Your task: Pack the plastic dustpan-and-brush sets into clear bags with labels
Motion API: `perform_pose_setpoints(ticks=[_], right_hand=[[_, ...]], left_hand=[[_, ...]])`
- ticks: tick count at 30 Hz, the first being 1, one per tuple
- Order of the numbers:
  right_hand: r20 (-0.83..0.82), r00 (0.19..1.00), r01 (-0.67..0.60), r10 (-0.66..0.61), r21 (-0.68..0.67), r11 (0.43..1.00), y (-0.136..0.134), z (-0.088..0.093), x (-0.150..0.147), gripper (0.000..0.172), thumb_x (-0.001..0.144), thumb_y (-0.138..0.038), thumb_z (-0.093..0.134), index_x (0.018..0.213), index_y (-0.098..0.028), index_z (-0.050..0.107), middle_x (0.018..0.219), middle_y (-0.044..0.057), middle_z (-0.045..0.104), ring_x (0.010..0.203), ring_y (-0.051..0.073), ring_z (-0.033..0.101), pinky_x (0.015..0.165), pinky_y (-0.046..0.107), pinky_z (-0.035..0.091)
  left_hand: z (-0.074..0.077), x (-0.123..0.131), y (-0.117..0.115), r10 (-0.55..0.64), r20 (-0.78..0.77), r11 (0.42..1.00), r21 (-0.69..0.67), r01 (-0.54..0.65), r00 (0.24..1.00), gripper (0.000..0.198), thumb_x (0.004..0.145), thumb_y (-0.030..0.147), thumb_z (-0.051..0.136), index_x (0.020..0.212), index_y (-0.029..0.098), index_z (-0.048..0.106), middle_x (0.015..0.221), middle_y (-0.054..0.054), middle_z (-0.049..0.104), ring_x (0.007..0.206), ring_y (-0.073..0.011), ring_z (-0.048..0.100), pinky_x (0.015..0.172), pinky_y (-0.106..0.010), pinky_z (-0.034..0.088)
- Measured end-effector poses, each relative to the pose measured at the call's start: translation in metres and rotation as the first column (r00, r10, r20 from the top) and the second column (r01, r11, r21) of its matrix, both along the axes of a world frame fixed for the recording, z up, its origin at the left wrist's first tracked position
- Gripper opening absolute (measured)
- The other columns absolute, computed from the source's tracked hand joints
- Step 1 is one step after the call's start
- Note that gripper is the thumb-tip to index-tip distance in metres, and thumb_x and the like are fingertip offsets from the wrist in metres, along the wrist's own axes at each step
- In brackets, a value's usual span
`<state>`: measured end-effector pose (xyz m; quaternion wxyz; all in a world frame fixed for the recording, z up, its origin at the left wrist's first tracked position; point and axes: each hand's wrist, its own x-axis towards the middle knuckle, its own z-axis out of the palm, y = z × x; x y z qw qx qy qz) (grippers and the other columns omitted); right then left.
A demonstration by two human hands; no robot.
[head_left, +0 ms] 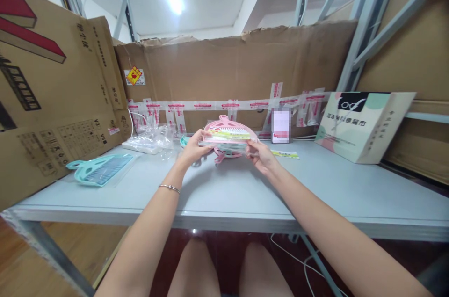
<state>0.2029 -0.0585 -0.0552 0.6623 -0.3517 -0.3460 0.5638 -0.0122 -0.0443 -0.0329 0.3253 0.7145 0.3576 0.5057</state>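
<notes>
Between my hands, a little above the table, is a pink dustpan and brush set [228, 129] in clear plastic with a yellow-green label strip across it. My left hand [194, 146] is closed on its left edge, thumb in front. On the right edge, my right hand [260, 154] pinches the wrapping. Below and behind the held set, more pink and teal pieces show, partly hidden by it. A teal dustpan and brush set [103, 169] lies on the table at the left, in a clear bag.
Crumpled clear plastic bags [154, 140] lie at the back left. A phone-like device [281, 126] stands at the back, near a yellow-green label strip [286, 155]. A printed box [361, 126] stands at the right. Cardboard walls [210, 72] enclose the table [333, 189].
</notes>
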Motion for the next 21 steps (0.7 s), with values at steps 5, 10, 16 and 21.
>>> perform_pose_setpoints(ticks=[5, 10, 16, 21], right_hand=[[0.024, 0.997, -0.069, 0.067, 0.081, 0.994, -0.007, 0.008, 0.005, 0.012, 0.073, -0.028, 0.059, 0.082, -0.022, 0.056, 0.068, -0.001, 0.065, 0.062, 0.013, 0.062, 0.055, 0.024, 0.05], [0.294, 0.94, -0.005, -0.172, 0.515, 0.857, -0.011, 0.004, 0.013, 0.054, 0.07, -0.019, 0.045, 0.122, -0.034, 0.039, 0.111, -0.001, 0.062, 0.1, 0.018, 0.06, 0.085, 0.038, 0.049], [0.545, 0.555, -0.116, -0.628, 0.798, 0.591, -0.005, -0.008, 0.02, 0.055, 0.072, -0.014, 0.052, 0.125, -0.027, 0.045, 0.128, 0.005, 0.05, 0.122, 0.022, 0.044, 0.101, 0.039, 0.037], [0.521, 0.519, -0.062, -0.678, 0.814, 0.578, -0.011, -0.009, 0.015, 0.045, 0.073, -0.032, 0.066, 0.116, -0.027, 0.053, 0.117, 0.006, 0.059, 0.109, 0.023, 0.053, 0.089, 0.039, 0.046]], left_hand=[[-0.002, 0.009, -0.002, 0.157, 0.085, 0.956, 0.236, -0.173, 0.984, 0.024, 0.066, 0.03, 0.068, 0.081, 0.02, 0.054, 0.084, 0.0, 0.059, 0.08, -0.0144, 0.057, 0.07, -0.023, 0.045], [0.004, 0.006, -0.008, 0.226, 0.139, 0.898, 0.354, -0.261, 0.964, 0.024, 0.065, 0.033, 0.069, 0.081, 0.021, 0.056, 0.082, 0.0, 0.057, 0.079, -0.0148, 0.054, 0.077, -0.024, 0.042], [0.008, 0.003, -0.014, 0.141, 0.101, 0.885, 0.434, -0.171, 0.985, 0.023, 0.069, 0.028, 0.067, 0.088, 0.021, 0.054, 0.086, -0.003, 0.057, 0.082, -0.0153, 0.054, 0.077, -0.024, 0.043], [0.001, -0.01, -0.023, 0.096, 0.002, 0.94, 0.328, -0.091, 0.995, 0.023, 0.067, 0.031, 0.067, 0.084, 0.021, 0.055, 0.085, -0.003, 0.057, 0.085, -0.0166, 0.055, 0.079, -0.027, 0.045]])
